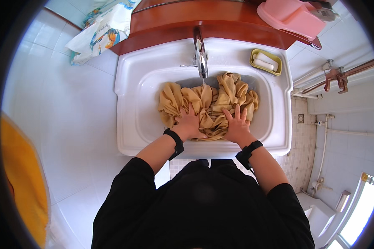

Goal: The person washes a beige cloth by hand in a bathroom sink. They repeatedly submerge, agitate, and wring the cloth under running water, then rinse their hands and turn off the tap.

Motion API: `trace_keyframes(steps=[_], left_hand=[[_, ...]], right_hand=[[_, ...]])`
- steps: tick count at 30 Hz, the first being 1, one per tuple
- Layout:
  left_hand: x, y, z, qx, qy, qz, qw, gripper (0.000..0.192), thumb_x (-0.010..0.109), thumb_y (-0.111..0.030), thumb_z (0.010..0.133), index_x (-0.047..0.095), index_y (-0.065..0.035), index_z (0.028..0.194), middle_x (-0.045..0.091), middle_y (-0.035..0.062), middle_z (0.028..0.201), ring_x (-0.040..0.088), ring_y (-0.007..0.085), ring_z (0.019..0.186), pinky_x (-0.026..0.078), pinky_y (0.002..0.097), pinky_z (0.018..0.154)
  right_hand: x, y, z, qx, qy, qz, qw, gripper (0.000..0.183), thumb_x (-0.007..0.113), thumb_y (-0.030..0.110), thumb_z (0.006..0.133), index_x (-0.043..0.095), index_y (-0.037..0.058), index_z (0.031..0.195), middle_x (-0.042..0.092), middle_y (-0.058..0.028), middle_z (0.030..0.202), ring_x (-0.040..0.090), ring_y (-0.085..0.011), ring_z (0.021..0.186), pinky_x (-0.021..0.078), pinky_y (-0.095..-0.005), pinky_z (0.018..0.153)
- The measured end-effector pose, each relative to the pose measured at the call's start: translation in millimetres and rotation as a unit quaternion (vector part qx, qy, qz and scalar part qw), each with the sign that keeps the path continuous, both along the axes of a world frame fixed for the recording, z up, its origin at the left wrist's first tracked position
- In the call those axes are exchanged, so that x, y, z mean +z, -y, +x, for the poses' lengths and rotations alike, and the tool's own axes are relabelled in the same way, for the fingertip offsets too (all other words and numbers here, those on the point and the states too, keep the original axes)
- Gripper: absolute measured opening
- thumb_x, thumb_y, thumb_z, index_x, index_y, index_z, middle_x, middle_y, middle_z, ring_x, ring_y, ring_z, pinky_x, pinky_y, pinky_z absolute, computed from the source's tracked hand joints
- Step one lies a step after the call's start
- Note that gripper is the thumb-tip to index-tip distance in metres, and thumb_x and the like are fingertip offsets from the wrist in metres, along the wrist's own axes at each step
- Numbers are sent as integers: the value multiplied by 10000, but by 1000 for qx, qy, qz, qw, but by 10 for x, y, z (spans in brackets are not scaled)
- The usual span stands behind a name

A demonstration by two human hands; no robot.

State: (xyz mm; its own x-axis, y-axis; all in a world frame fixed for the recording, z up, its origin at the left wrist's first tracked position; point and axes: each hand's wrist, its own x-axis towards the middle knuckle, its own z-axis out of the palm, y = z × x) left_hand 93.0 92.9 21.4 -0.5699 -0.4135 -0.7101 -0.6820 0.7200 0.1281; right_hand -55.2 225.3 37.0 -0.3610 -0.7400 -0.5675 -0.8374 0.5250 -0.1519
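Observation:
A bunched tan cloth [229,90] fills much of the white washbasin [129,109], wet and heavily creased. With fingers spread, my left hand [190,123] presses on the cloth's near left part. My right hand [238,123] rests on its near right part, fingers also apart. Neither hand is closed around a fold. Above the cloth's far side stands a chrome faucet [201,53], and a thin stream of water [203,81] runs from its spout onto the cloth. Greyish water [190,82] shows behind the cloth.
On the basin's far right corner sits a yellow-green soap dish [279,72] holding two white soap bars [263,64]. A red-brown shelf [174,21] runs behind, with a pink plastic container [291,18] at its right. A patterned plastic bag [104,35] hangs left; yellow fabric [23,180] is at far left.

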Motion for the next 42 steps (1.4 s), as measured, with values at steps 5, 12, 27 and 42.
trace_keyframes(steps=[5, 12, 27, 42], left_hand=[[-6, 96, -140, 10, 44, 9, 999, 1147, 828, -590, 520, 353, -72, 1427, 68, 257, 1508, 183, 554, 1306, 332, 609, 1003], [-269, 248, -197, -2, 60, -15, 998, 1112, 845, -579, 485, 438, -30, 1361, 176, 239, 1458, 226, 516, 1285, 364, 612, 958], [-820, 485, -339, 57, -4, -10, 998, 595, 805, -293, 667, 613, 19, 1136, 426, 172, 1241, 399, 419, 1186, 412, 584, 838], [-558, 781, -371, 145, -207, 7, 967, 338, 640, -102, 681, 627, 39, 988, 629, 267, 936, 606, 409, 913, 495, 432, 810]], right_hand=[[-148, 264, -88, 5, 23, 80, 997, 985, 729, 279, 662, 164, 330, 1468, 80, -201, 1544, 155, -501, 1378, 359, -605, 989], [-262, 555, -216, 7, 71, 127, 989, 992, 711, 240, 657, 141, 273, 1468, 183, -241, 1478, 264, -486, 1326, 418, -576, 946], [-668, 833, -507, -19, 123, 83, 989, 913, 670, 241, 698, 179, 148, 1462, 440, -237, 1258, 524, -424, 1138, 460, -456, 943], [-660, 642, -396, -277, 245, -107, 923, 869, 771, 62, 588, 356, 67, 1351, 525, -257, 1192, 584, -383, 1046, 509, -391, 856]])
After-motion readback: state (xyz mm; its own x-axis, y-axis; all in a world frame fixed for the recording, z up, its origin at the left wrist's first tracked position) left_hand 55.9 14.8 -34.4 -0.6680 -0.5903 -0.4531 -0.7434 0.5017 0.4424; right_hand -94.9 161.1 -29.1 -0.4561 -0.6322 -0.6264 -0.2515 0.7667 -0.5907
